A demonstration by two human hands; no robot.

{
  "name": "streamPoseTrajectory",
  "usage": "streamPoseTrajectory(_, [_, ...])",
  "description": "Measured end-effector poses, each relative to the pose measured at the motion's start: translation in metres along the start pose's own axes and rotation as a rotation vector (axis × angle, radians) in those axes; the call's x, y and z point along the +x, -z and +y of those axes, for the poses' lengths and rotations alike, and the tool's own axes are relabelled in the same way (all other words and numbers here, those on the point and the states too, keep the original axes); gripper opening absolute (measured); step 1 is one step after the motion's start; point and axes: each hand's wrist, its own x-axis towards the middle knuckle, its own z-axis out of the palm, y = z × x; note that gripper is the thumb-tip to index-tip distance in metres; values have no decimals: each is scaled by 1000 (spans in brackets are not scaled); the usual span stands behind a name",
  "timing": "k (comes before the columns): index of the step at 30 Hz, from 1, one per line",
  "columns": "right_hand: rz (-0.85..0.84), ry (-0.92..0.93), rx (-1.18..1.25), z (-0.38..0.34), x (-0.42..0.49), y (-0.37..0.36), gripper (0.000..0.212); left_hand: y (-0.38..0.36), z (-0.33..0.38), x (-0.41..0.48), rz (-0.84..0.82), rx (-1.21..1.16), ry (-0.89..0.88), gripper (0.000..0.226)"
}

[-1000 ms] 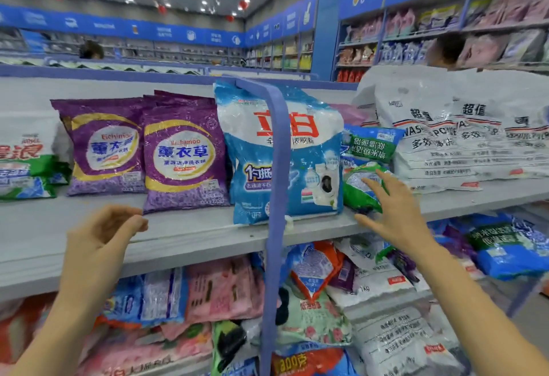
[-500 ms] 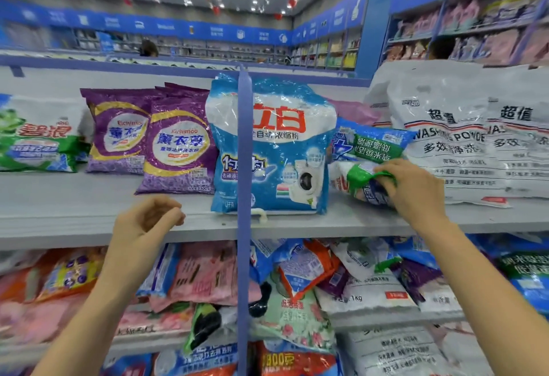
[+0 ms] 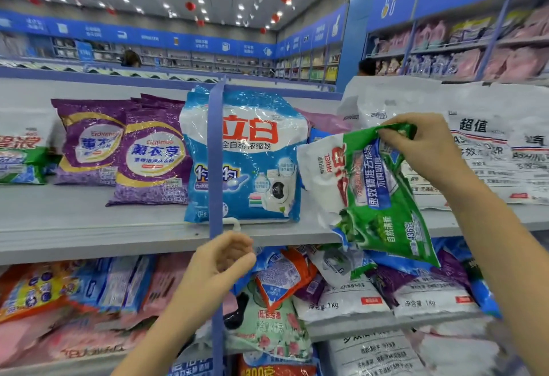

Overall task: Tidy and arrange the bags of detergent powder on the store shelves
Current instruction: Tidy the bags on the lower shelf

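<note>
Nearest: left hand (image 3: 221,259), fingers loosely curled, holding nothing, just in front of the blue post (image 3: 216,150) at the edge of the upper shelf (image 3: 89,227). Half a second ago further to the left and lower; now moved to the post.

Next: right hand (image 3: 427,144), thumb and fingers pinching the top edge of the green and white bag (image 3: 371,197). Earlier lying on the upper shelf, against the big blue bag (image 3: 252,161); now lifted off and hanging in the air in front of the shelf edge, partly covering the mixed bags (image 3: 341,301) on the lower shelf. Long axis close to vertical, leaning a little, lower corner pointing down and to the right. Lettering turned sideways, running up and down; white part to the left, green part to the right, printed face toward the camera.

Behind, on the upper shelf: big blue bag upright, two purple bags (image 3: 151,161) leaning to its left, white bags (image 3: 490,150) to the right.

Far: wall shelves (image 3: 475,48) with pink packs.
</note>
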Motion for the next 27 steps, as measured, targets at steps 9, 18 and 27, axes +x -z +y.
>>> streamPoseTrajectory(9, [-68, -129, 480, -21, -19, -4, 23, -83, 41, 15, -139, -217, 116, 54])
streamPoseTrajectory(18, [-64, -349, 658, 20, -38, -9, 8, -49, 42, 21, 59, -212, 42, 48])
streamPoseTrajectory(27, [-346, -397, 706, -2, -49, -54, 16, 16, 80, 37, 326, -380, 15, 17])
